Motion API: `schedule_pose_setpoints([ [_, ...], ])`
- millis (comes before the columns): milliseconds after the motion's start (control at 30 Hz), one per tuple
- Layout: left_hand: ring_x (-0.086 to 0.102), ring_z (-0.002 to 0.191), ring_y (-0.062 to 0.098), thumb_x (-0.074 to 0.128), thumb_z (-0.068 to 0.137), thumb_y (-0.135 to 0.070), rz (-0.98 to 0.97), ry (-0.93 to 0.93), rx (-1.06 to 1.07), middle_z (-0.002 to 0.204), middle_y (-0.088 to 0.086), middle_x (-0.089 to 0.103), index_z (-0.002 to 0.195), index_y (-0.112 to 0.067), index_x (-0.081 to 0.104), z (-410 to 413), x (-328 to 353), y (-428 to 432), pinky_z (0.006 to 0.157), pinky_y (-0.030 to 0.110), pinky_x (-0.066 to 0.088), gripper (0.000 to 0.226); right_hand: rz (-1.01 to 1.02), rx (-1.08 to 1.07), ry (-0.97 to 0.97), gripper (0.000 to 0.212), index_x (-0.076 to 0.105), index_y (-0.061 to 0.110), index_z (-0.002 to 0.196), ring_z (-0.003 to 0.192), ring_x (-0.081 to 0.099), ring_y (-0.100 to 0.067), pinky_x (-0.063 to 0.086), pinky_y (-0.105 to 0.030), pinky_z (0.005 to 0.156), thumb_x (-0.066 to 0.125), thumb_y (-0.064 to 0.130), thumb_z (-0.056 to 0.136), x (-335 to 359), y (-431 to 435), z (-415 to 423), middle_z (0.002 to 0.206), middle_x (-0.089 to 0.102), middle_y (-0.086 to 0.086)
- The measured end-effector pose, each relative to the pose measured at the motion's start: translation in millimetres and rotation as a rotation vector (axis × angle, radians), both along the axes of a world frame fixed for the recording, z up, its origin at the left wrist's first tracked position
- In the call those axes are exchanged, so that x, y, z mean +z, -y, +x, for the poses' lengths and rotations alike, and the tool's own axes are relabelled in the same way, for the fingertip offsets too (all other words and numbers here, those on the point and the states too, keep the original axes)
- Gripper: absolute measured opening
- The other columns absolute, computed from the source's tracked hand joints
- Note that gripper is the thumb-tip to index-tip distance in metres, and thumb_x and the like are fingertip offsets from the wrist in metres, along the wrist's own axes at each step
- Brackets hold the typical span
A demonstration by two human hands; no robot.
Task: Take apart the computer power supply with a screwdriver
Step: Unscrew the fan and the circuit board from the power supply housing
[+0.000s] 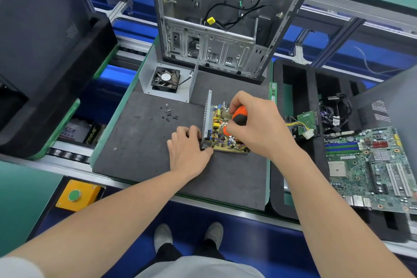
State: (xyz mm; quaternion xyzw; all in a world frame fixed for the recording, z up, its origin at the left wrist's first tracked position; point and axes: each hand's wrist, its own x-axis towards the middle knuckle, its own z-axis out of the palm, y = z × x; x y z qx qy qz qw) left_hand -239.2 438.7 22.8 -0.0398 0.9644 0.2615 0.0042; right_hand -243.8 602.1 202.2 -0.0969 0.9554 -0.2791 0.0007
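Observation:
The opened power supply (220,142) lies on the dark grey mat (140,142), its yellow circuit board bare beside an upright grey metal side wall (207,117). My left hand (187,153) grips the near end of that wall, thumb at its lower corner. My right hand (255,124) holds the orange and black screwdriver (237,117) by the handle; its shaft slants down-left onto the board. The removed grey cover with the black fan (166,79) stands behind on the mat. Several loose screws (168,113) lie to the left.
An empty grey computer case (209,29) stands upright at the back of the mat. A black foam tray (300,88) on the right holds a green motherboard (372,165), a small drive board with cables (304,126) and a RAM stick (273,91). A yellow box with a green button (75,195) sits front left.

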Motion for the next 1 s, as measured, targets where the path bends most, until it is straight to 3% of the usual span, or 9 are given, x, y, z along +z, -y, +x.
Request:
schedule_pose_setpoints([
  [200,0.03,0.095,0.018,0.066,0.076,-0.057,0.002,0.002,-0.007,0.105,-0.006,0.035,0.097,-0.034,0.037,-0.3,-0.2,1.0,0.086,0.036,0.029,0.043,0.032,0.008,-0.007,0.023,0.058,0.02,0.097,0.077,0.057,-0.02,0.045,-0.033,0.063,0.073,0.016,0.079,0.8,2.5,-0.5,0.076,0.064,0.007],
  [367,0.03,0.095,0.018,0.067,0.075,-0.055,0.001,-0.002,-0.003,0.105,-0.007,0.034,0.096,-0.034,0.038,-0.2,-0.2,1.1,0.088,0.037,0.031,0.042,0.048,0.012,-0.027,0.023,0.059,0.018,0.096,0.076,0.056,-0.021,0.031,-0.02,0.062,0.073,0.015,0.078,1.9,2.7,-1.5,0.075,0.065,0.005],
  [500,0.03,0.095,0.017,0.065,0.076,-0.056,-0.007,-0.001,-0.006,0.105,-0.007,0.034,0.096,-0.035,0.037,-0.7,-0.7,1.1,0.087,0.036,0.029,0.041,0.05,0.018,-0.033,0.023,0.059,0.017,0.097,0.075,0.056,-0.02,0.03,-0.022,0.062,0.073,0.015,0.079,0.8,3.6,-1.6,0.075,0.064,0.006],
  [633,0.029,0.094,0.017,0.065,0.076,-0.056,-0.013,-0.007,-0.006,0.104,-0.007,0.034,0.095,-0.034,0.037,-0.5,-0.8,1.2,0.086,0.035,0.028,0.041,0.074,0.051,-0.005,0.021,0.057,0.018,0.097,0.077,0.055,-0.021,0.041,-0.033,0.064,0.071,0.017,0.081,2.3,4.1,-3.6,0.075,0.064,0.007],
  [700,0.03,0.094,0.017,0.065,0.075,-0.056,-0.01,-0.008,-0.006,0.104,-0.007,0.033,0.095,-0.034,0.037,0.0,-0.8,1.2,0.085,0.035,0.028,0.041,0.17,0.051,-0.015,0.017,0.055,0.018,0.097,0.076,0.055,-0.026,0.045,-0.035,0.063,0.067,0.027,0.087,2.6,7.0,-4.8,0.074,0.064,0.003],
  [767,0.029,0.094,0.017,0.064,0.075,-0.056,0.0,-0.007,-0.005,0.104,-0.007,0.033,0.095,-0.034,0.037,-0.2,-0.7,1.1,0.085,0.035,0.029,0.04,0.32,-0.013,-0.028,0.032,0.053,0.016,0.092,0.074,0.056,-0.033,0.044,-0.037,0.059,0.057,0.047,0.097,3.0,11.9,-6.4,0.072,0.06,-0.004],
  [833,0.028,0.094,0.016,0.063,0.075,-0.056,0.001,-0.003,-0.007,0.104,-0.008,0.033,0.095,-0.035,0.036,-0.6,-0.3,1.1,0.085,0.034,0.027,0.04,0.391,-0.036,0.002,0.041,0.055,0.015,0.09,0.077,0.057,-0.035,0.045,-0.038,0.059,0.051,0.054,0.102,4.9,15.7,-10.2,0.073,0.058,-0.007],
  [933,0.029,0.094,0.016,0.063,0.075,-0.057,0.011,0.009,-0.01,0.104,-0.008,0.033,0.095,-0.035,0.036,-0.6,-0.4,2.1,0.087,0.035,0.028,0.04,0.273,0.122,0.085,0.017,0.062,0.018,0.096,0.085,0.059,-0.026,0.053,-0.039,0.068,0.061,0.034,0.101,12.4,17.0,-13.0,0.081,0.061,0.001],
  [1000,0.029,0.095,0.016,0.063,0.074,-0.058,0.014,0.015,-0.012,0.105,-0.007,0.033,0.095,-0.035,0.037,-0.4,-0.6,2.4,0.086,0.035,0.027,0.04,0.269,0.251,0.114,0.004,0.065,0.02,0.098,0.088,0.057,-0.019,0.046,-0.034,0.068,0.065,0.023,0.097,18.1,12.9,-15.6,0.086,0.063,0.004],
])
